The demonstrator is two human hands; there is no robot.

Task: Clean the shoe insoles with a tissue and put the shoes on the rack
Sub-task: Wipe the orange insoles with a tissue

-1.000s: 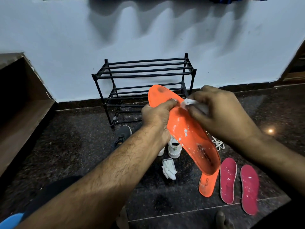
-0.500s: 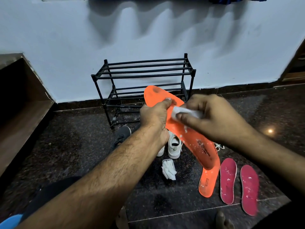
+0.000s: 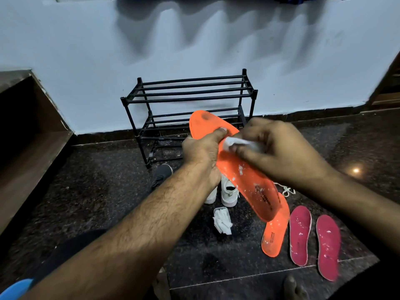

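We grip the orange insole in our left hand, right hand fingers pinching the tissue against it. White specks remain on it. Three floor insoles and the empty rack wait: early going, we'd say.

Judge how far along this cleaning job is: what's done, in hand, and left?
Done: nothing is visibly finished.
In hand: left hand holds an orange insole; right hand wipes it with a tissue.
Left: three speckled insoles on the floor; rack holds no shoes.
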